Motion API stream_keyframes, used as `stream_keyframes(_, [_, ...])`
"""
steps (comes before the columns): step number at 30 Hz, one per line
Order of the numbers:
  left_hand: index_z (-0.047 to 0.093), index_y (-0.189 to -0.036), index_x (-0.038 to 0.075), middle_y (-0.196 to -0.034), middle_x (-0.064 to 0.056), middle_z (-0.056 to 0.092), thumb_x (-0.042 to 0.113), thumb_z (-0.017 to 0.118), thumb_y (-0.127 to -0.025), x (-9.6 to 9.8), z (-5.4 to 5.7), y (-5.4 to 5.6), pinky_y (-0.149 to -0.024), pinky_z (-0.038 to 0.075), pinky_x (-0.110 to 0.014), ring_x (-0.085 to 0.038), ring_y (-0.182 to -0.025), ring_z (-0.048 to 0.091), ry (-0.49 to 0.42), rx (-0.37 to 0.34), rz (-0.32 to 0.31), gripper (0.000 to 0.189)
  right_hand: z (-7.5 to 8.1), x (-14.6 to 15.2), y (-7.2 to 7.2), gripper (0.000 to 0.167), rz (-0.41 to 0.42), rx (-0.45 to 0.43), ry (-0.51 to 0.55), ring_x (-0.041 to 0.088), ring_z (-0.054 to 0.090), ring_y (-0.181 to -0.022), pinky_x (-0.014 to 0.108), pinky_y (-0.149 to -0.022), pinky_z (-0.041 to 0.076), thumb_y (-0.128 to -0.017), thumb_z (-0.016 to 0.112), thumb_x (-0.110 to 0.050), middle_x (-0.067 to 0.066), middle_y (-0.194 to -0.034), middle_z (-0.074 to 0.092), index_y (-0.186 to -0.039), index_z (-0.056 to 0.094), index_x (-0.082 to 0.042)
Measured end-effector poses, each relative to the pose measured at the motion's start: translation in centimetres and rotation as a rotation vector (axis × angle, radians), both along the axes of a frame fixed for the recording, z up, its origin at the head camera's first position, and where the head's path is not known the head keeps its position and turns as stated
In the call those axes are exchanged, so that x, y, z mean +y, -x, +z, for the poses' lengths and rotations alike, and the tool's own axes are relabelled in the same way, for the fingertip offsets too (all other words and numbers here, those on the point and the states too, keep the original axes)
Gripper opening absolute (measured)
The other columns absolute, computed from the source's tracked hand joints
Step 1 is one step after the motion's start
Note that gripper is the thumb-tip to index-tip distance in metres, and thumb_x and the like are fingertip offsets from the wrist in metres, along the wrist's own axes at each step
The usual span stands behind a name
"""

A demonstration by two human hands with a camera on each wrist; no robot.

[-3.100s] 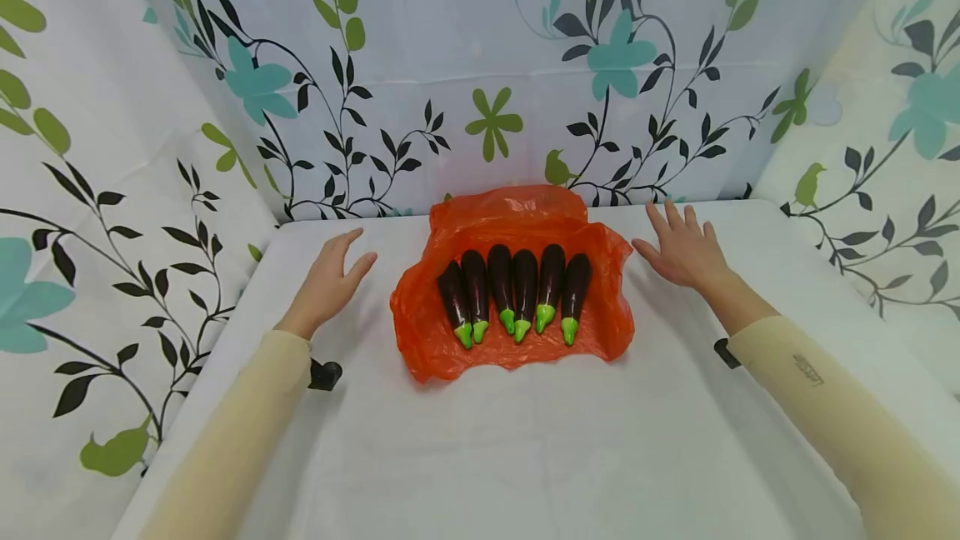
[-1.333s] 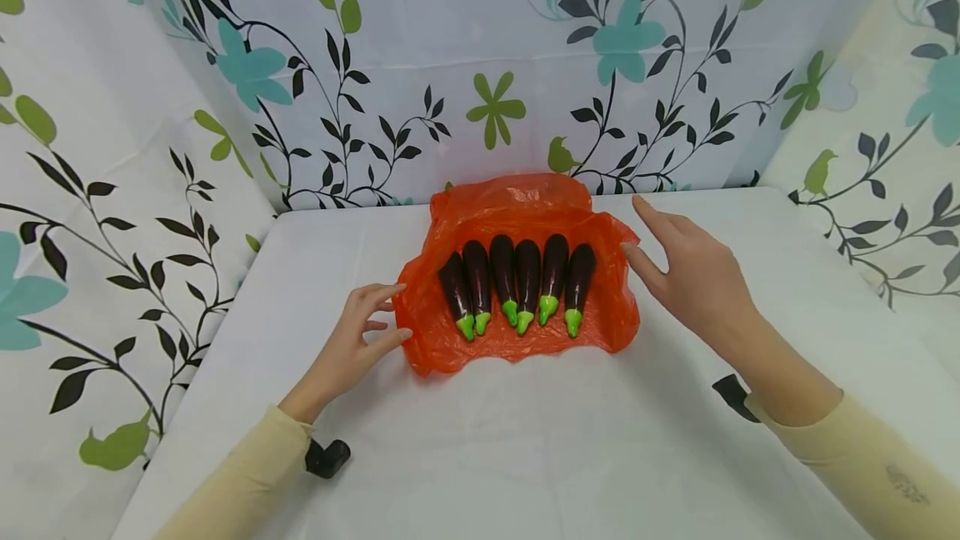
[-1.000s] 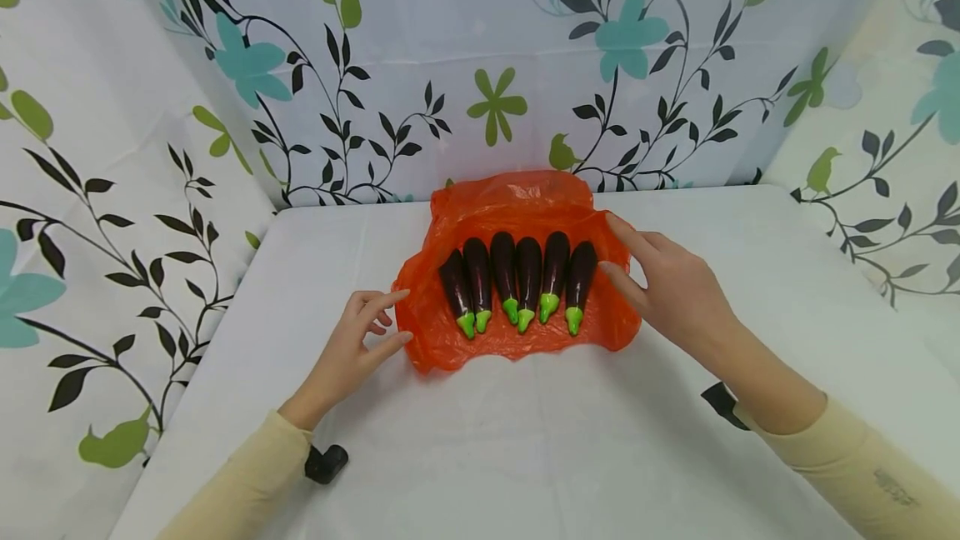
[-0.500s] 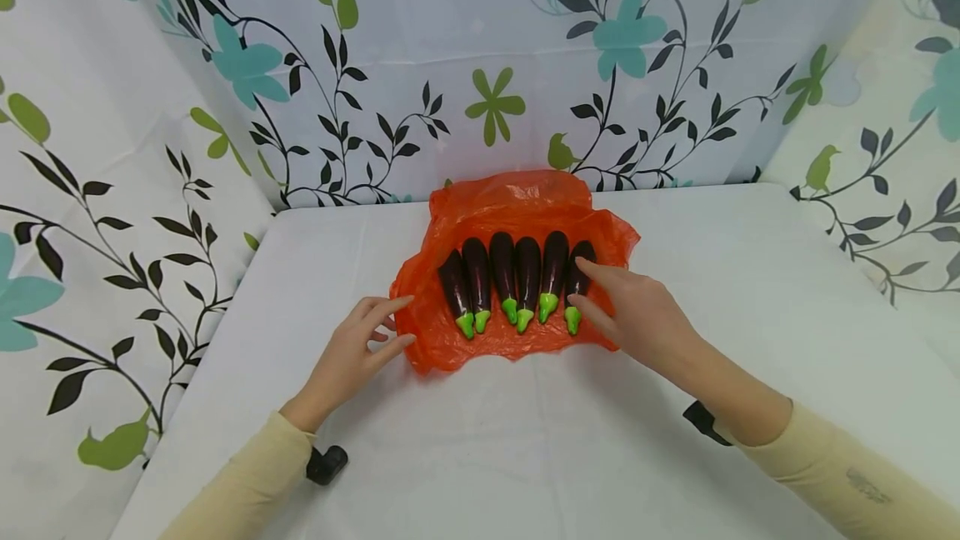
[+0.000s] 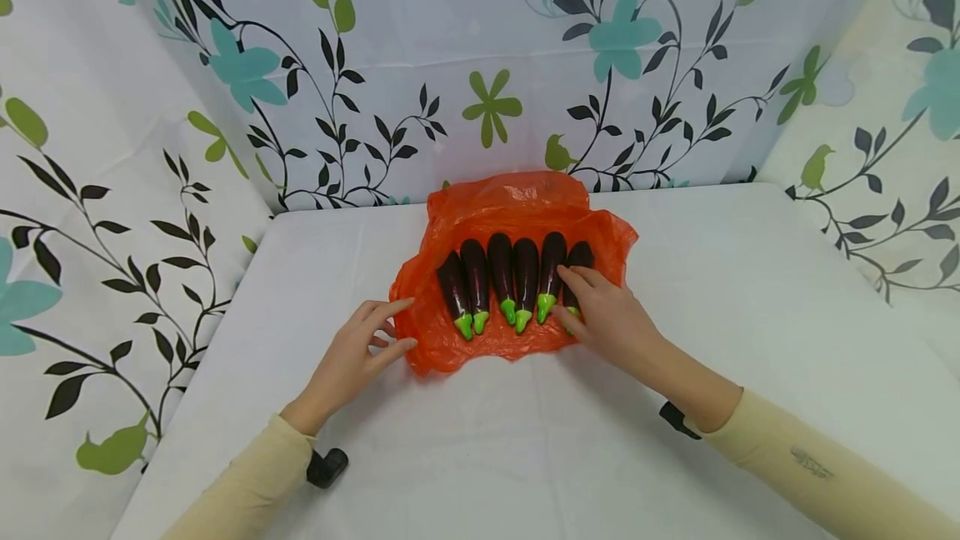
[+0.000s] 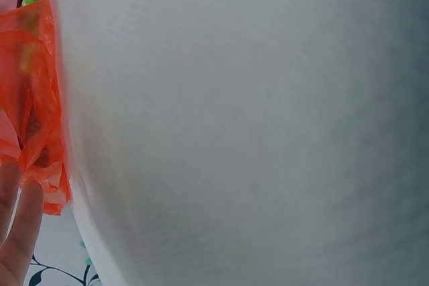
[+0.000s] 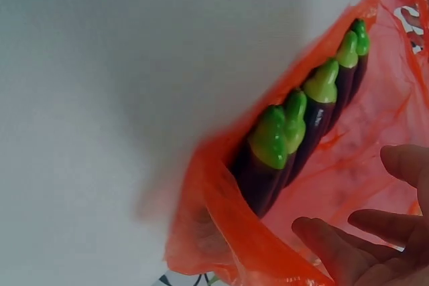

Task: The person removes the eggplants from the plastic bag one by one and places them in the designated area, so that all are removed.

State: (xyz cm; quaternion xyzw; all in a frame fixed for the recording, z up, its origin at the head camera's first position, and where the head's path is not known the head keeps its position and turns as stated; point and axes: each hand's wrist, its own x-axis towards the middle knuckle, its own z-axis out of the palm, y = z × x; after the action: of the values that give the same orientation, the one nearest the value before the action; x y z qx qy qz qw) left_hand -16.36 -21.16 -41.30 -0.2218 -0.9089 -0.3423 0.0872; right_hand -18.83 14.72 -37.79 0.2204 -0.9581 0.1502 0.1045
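Observation:
Several dark purple eggplants point(image 5: 501, 269) with bright green stems lie side by side on an orange plastic bag point(image 5: 510, 194). My left hand point(image 5: 352, 357) is at the bag's left edge, thumb and fingers apart. In the left wrist view, two fingers of the left hand point(image 6: 20, 236) show beside the crumpled bag point(image 6: 33, 92). My right hand point(image 5: 611, 315) reaches over the bag's right side and partly hides the rightmost eggplant point(image 5: 581, 253). Seen from the right wrist, the right hand point(image 7: 355, 252) has its fingers spread, a little apart from the eggplants point(image 7: 258, 182).
A white-covered table point(image 5: 450, 457) carries the bag near its far edge. Behind it hangs a curtain point(image 5: 420, 7) printed with leaves and flowers, which also runs along both sides. Small black devices point(image 5: 327, 467) sit at both wrists.
My right hand has moved left from beside the bag to above the rightmost eggplant. The left hand came in to the bag's left edge and has stayed there. The eggplants lie as before.

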Motion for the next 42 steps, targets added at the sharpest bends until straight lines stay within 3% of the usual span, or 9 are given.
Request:
stream_keyframes(8, [0.052, -0.140, 0.019, -0.118, -0.004, 0.054, 0.024, 0.076, -0.087, 0.0, 0.0, -0.2, -0.075, 0.059, -0.034, -0.018, -0.093, 0.058, -0.011, -0.006, -0.007, 0.058, -1.0, 0.4, 1.1, 0.060, -0.072, -0.092, -0.038, 0.040, 0.061, -0.110, 0.051, -0.080, 0.057, -0.095, 0.064, -0.033, 0.025, -0.128, 0.057, -0.142, 0.047, 0.000])
stream_keyframes(14, [0.052, -0.140, 0.018, -0.119, -0.005, 0.054, 0.024, 0.076, -0.087, 0.0, 0.1, -0.1, -0.075, 0.059, -0.034, -0.017, -0.094, 0.058, -0.002, -0.005, -0.003, 0.058, -1.4, 0.5, 1.3, 0.061, -0.089, -0.091, -0.033, 0.039, 0.062, -0.107, 0.051, -0.080, 0.057, -0.093, 0.066, -0.034, 0.026, -0.127, 0.058, -0.140, 0.049, 0.001])
stream_keyframes(20, [0.052, -0.139, 0.017, -0.120, -0.005, 0.054, 0.025, 0.075, -0.087, 0.1, 0.1, -0.1, -0.075, 0.059, -0.034, -0.016, -0.094, 0.057, 0.002, -0.010, -0.003, 0.057, -1.7, 0.7, 1.5, 0.064, -0.103, -0.102, -0.035, 0.043, 0.063, -0.107, 0.053, -0.078, 0.057, -0.093, 0.065, -0.036, 0.028, -0.137, 0.050, -0.142, 0.046, 0.001])
stream_keyframes(25, [0.052, -0.140, 0.019, -0.120, -0.005, 0.054, 0.025, 0.075, -0.088, 0.1, 0.0, 0.0, -0.076, 0.059, -0.034, -0.015, -0.095, 0.057, 0.000, -0.012, -0.004, 0.057, -1.9, 0.8, 1.7, 0.064, -0.084, -0.108, -0.034, 0.041, 0.067, -0.093, 0.049, -0.073, 0.059, -0.093, 0.066, -0.035, 0.030, -0.137, 0.049, -0.142, 0.046, 0.000])
stream_keyframes(29, [0.052, -0.140, 0.016, -0.120, -0.006, 0.054, 0.026, 0.075, -0.088, 0.1, 0.0, -0.1, -0.075, 0.059, -0.034, -0.016, -0.094, 0.057, -0.001, -0.014, -0.001, 0.057, -1.8, 0.8, 2.1, 0.062, -0.065, -0.106, -0.059, 0.031, 0.065, -0.072, 0.042, -0.066, 0.060, -0.092, 0.067, -0.034, 0.026, -0.121, 0.060, -0.141, 0.048, 0.000])
stream_keyframes(32, [0.052, -0.139, 0.014, -0.120, -0.006, 0.054, 0.025, 0.075, -0.087, 0.1, 0.0, -0.1, -0.075, 0.059, -0.034, -0.016, -0.094, 0.057, -0.005, -0.018, 0.000, 0.058, -1.7, 0.8, 2.4, 0.061, -0.056, -0.120, -0.082, 0.022, 0.056, -0.058, 0.036, -0.058, 0.058, -0.093, 0.067, -0.034, 0.017, -0.092, 0.065, -0.139, 0.049, 0.000])
stream_keyframes(36, [0.052, -0.140, 0.014, -0.121, -0.007, 0.054, 0.026, 0.075, -0.088, 0.1, 0.0, -0.1, -0.076, 0.059, -0.034, -0.016, -0.095, 0.057, -0.011, -0.032, -0.003, 0.059, -1.6, 0.9, 2.8, 0.060, -0.060, -0.167, -0.101, 0.017, 0.046, -0.046, 0.028, -0.048, 0.052, -0.094, 0.065, -0.034, 0.004, -0.060, 0.051, -0.140, 0.048, 0.000])
stream_keyframes(42, [0.051, -0.140, 0.016, -0.118, -0.006, 0.055, 0.028, 0.075, -0.087, 0.1, 0.0, -0.1, -0.076, 0.059, -0.033, -0.016, -0.094, 0.058, -0.006, -0.039, -0.006, 0.059, -1.6, 1.1, 3.2, 0.058, -0.070, -0.182, -0.127, 0.017, 0.042, -0.041, 0.024, -0.042, 0.045, -0.094, 0.065, -0.033, 0.002, -0.053, 0.044, -0.139, 0.048, 0.000])
